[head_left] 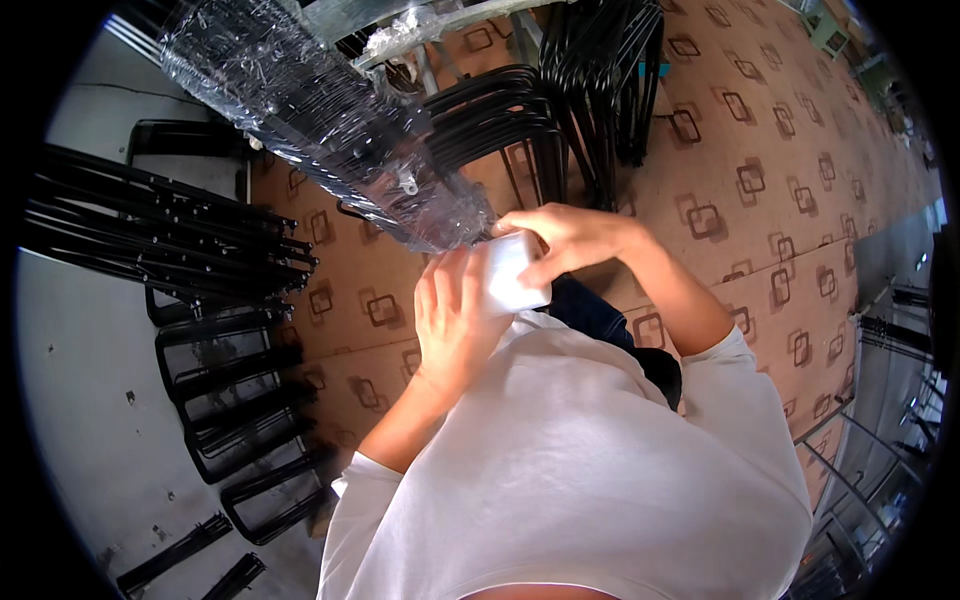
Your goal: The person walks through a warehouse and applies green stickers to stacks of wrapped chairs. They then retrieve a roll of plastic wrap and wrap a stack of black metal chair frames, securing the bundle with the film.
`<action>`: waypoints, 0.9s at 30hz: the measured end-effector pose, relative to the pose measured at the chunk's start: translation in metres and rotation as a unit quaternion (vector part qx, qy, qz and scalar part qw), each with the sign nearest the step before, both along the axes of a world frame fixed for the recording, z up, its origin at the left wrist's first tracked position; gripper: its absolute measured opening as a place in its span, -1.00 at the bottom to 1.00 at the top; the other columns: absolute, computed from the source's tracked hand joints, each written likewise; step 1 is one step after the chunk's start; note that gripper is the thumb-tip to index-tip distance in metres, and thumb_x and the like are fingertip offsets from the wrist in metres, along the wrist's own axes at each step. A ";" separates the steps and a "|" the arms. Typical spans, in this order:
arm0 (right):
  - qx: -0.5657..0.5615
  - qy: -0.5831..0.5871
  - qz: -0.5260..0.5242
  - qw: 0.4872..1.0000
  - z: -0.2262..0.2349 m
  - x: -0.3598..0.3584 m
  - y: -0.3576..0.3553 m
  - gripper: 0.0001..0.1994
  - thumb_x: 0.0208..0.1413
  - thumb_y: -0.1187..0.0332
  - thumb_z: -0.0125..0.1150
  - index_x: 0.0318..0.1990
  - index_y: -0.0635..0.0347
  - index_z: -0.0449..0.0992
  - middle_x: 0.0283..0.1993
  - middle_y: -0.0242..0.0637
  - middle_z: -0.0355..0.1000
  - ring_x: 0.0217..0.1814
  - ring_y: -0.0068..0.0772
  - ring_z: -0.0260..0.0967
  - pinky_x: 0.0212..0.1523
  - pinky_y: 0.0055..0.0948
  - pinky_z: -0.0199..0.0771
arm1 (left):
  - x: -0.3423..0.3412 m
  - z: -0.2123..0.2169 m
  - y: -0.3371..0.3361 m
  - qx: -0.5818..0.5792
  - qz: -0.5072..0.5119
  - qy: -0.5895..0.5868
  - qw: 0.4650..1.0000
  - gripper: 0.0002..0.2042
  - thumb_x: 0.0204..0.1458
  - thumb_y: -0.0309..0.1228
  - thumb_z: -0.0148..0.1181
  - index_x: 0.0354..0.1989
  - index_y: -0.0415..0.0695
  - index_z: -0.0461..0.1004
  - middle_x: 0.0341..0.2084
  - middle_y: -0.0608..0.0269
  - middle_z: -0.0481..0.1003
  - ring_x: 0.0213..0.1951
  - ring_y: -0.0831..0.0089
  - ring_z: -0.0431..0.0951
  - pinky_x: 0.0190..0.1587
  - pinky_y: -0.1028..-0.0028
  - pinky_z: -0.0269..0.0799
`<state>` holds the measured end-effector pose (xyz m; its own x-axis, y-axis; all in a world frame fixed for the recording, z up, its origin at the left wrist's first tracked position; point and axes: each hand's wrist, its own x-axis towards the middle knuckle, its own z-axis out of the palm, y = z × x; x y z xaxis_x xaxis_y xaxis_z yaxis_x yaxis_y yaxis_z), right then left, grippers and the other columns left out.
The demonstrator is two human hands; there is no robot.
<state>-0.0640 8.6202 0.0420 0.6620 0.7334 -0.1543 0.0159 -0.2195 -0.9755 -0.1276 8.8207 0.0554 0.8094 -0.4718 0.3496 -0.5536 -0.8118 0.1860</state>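
Observation:
A white, glossy roll of wrapping film (513, 275), slightly smeared by motion, is held between both hands close in front of my body. My left hand (455, 305) curls its fingers around the roll's left side. From the right, my right hand (570, 240) grips its upper edge, thumb on the near face and fingers across the top. Just beyond the hands is the end of a long bundle of dark parts (330, 130) wrapped in clear plastic film. The bundle slants from the upper left down to the roll, and its loose film end gathers beside my fingers.
Bent black metal tube frames (500, 105) stand together beyond the bundle. More black tubes (160, 230) are stacked at left, with black frames (235, 390) lying below them. A pale metal support (450, 25) runs behind the bundle. Patterned brown flooring (740, 180) stretches to the right.

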 end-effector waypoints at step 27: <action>0.244 0.273 -0.003 0.931 -0.042 0.126 0.093 -0.73 0.00 0.29 0.05 -0.16 0.22 0.40 -0.24 -0.27 0.41 -0.24 -0.49 0.34 -0.17 -0.55 0.33 | 0.097 -0.043 0.076 -0.570 0.190 0.104 0.792 -0.31 -0.40 -0.58 0.33 0.03 -0.38 0.20 -0.15 0.09 0.37 -0.14 0.41 0.39 -0.09 0.50 0.32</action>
<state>0.0620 8.7130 0.0003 0.5861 0.8014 -0.1193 -0.5120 0.2522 -0.8211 -0.0307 8.8965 0.0119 0.9134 0.3470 0.2128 -0.1696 -0.1507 0.9739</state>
